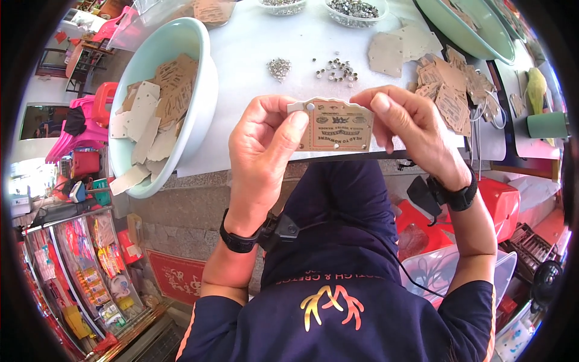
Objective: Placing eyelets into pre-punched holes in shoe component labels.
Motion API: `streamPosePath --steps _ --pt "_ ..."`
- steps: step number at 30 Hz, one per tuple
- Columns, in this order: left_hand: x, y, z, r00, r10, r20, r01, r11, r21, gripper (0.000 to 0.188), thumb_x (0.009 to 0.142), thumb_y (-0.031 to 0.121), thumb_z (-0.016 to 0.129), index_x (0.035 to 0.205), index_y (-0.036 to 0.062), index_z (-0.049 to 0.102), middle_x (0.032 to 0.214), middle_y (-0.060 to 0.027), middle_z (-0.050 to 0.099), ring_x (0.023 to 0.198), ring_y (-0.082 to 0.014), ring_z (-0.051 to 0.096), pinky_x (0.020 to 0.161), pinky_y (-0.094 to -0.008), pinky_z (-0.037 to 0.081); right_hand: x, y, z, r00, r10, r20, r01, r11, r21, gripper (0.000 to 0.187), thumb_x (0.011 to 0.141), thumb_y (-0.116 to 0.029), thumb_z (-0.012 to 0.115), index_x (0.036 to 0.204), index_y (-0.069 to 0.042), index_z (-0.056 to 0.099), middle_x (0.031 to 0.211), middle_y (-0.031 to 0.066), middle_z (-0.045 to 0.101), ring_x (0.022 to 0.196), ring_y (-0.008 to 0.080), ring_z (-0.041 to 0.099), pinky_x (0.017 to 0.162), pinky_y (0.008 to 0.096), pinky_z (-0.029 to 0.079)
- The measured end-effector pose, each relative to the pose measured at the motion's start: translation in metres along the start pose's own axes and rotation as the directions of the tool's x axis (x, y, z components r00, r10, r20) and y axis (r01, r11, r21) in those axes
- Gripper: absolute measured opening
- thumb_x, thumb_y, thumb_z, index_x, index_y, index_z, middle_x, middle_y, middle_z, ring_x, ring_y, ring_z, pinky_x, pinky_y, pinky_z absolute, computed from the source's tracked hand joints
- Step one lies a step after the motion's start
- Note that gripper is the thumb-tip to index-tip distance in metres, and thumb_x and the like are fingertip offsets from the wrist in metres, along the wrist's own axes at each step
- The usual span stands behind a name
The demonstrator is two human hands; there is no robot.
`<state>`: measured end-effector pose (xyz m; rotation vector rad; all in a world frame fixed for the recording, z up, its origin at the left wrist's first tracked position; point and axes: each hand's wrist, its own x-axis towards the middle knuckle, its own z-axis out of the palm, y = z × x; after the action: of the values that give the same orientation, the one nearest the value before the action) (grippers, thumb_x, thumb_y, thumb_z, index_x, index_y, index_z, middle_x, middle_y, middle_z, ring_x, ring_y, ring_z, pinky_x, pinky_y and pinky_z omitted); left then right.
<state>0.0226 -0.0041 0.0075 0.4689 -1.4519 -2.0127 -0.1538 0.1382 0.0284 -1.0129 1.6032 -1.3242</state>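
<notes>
Both hands are raised over the near edge of the white-topped table. A brown printed card (338,134) with a wavy pale upper edge hangs between them. My left hand (265,142) pinches its left end between thumb and fingers, close to a round white stud (310,107) at the upper corner. At the opposite end, my right hand (416,123) has its thumb and forefinger closed on the upper right corner of the card. Small light dots show along the card's lower edge. The fingertips behind the card are hidden.
A pale green basin (208,90) of similar cards stands at the left. Small metal pieces lie in two piles (278,69) (336,71) beyond my hands, with clear tubs (357,12) of more behind. Loose cards (443,90) and another basin (476,30) are at the right.
</notes>
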Motion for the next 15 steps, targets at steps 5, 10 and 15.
streamPosePath --steps 5,10,15 --pt "0.001 0.0 0.001 1.0 -0.001 -0.022 0.001 1.0 0.001 0.014 0.094 0.006 0.061 0.106 0.0018 0.056 0.095 -0.0002 0.06 0.085 -0.0033 0.056 0.077 -0.0202 0.048 -0.009 -0.001 0.013 0.994 0.11 0.013 -0.111 0.989 0.101 0.033 0.099 -0.033 0.056 0.101 0.0 0.063 0.064 -0.0026 0.056 0.055 0.0031 0.051 0.05 0.0195 0.042" --pt "-0.004 0.002 0.003 0.998 -0.04 -0.045 0.038 0.998 -0.053 0.018 0.094 0.008 0.061 0.11 0.0009 0.054 0.101 -0.0047 0.062 0.088 -0.0075 0.059 0.08 -0.0234 0.05 -0.01 0.004 0.026 0.997 0.078 -0.015 -0.072 0.969 0.238 0.028 0.099 -0.027 0.056 0.091 -0.001 0.06 0.062 -0.0019 0.056 0.055 0.0038 0.052 0.051 0.0202 0.042" --pt "-0.008 0.0 0.007 0.99 -0.127 0.065 0.139 0.96 -0.243 0.036 0.095 0.019 0.056 0.126 0.0005 0.047 0.115 -0.0144 0.062 0.104 -0.0204 0.062 0.09 -0.0369 0.051 -0.012 0.001 0.035 0.998 0.044 -0.049 -0.031 0.968 0.25 0.027 0.1 -0.026 0.055 0.091 -0.001 0.06 0.063 -0.0007 0.058 0.056 0.0045 0.054 0.053 0.0208 0.044"
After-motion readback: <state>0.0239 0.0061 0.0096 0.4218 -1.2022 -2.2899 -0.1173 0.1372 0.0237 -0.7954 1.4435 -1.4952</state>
